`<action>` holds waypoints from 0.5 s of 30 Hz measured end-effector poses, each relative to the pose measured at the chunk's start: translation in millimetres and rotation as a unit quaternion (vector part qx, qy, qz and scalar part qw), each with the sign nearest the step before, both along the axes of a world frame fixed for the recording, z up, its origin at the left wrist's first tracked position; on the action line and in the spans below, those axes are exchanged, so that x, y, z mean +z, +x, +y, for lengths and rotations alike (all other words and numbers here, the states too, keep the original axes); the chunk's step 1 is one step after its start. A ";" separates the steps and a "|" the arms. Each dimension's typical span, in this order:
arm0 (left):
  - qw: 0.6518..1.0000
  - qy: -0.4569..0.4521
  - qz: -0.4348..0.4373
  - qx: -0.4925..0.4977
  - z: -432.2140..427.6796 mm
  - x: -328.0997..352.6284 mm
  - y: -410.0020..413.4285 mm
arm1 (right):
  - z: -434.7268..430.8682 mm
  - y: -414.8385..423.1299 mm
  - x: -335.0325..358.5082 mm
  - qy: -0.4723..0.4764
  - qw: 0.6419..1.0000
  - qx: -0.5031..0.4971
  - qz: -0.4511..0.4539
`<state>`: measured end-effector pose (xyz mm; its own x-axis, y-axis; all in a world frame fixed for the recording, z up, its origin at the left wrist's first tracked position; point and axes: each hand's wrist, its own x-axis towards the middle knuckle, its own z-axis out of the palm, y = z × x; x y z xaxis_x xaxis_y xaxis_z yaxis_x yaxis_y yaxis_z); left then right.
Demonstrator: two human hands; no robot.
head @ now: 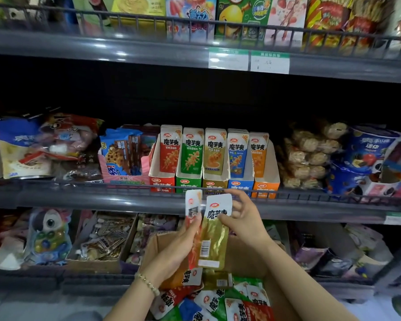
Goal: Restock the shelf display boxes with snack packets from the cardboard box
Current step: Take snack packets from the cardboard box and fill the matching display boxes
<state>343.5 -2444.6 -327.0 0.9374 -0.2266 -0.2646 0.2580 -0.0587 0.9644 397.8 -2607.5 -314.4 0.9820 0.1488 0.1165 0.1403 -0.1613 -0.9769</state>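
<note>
My left hand [178, 246] grips a small stack of snack packets, a red packet [192, 218] at the left and a gold packet [214, 232] in front. My right hand [243, 221] pinches the gold packet's right edge with thumb and fingers. Both hands are just below the middle shelf rail. Five display boxes stand side by side on that shelf: red [163, 181], green [188, 183], gold [214, 183], blue [240, 184] and orange [265, 186], each with packets standing upright. The cardboard box [245, 258] below my hands holds several mixed packets [218, 302].
A wire rail [102, 188] runs along the middle shelf's front edge. Cookie packs [123, 154] sit left of the display boxes, bagged rice cakes [308, 154] to their right. The shelf above [125, 49] overhangs. A lower shelf carries a brown carton [97, 262] of small sachets.
</note>
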 end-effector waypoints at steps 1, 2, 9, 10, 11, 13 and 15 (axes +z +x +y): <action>1.000 0.024 -0.016 -0.006 -0.3 3.6 0.8 | 0.9 -0.7 0.8 0.007 1.000 0.000 -0.005; 0.997 0.055 -0.040 -0.025 -0.2 6.0 1.9 | 2.2 -1.0 0.8 0.014 1.000 0.003 -0.008; 0.999 -0.011 0.018 -0.035 5.2 13.9 6.3 | 6.3 -4.6 4.5 0.023 0.995 0.092 0.038; 0.999 -0.023 0.024 -0.025 6.8 14.2 8.3 | 5.0 -3.5 3.8 0.001 0.995 0.095 0.030; 1.000 -0.018 0.022 -0.011 8.5 13.7 10.3 | 3.5 -1.6 2.5 -0.025 0.996 0.089 0.012; 1.000 -0.013 0.007 0.011 9.9 14.3 12.4 | -0.1 3.7 1.6 -0.053 0.996 0.076 -0.010; 0.999 -0.017 -0.011 0.032 11.4 16.2 14.8 | -3.6 9.1 5.3 -0.029 0.996 0.079 -0.005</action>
<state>358.3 -2433.2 -310.8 0.9559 -0.1743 -0.2364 0.2383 -0.0104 0.9711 406.9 -2611.1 -309.1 0.9448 0.3076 0.1130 0.1783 -0.1931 -0.9649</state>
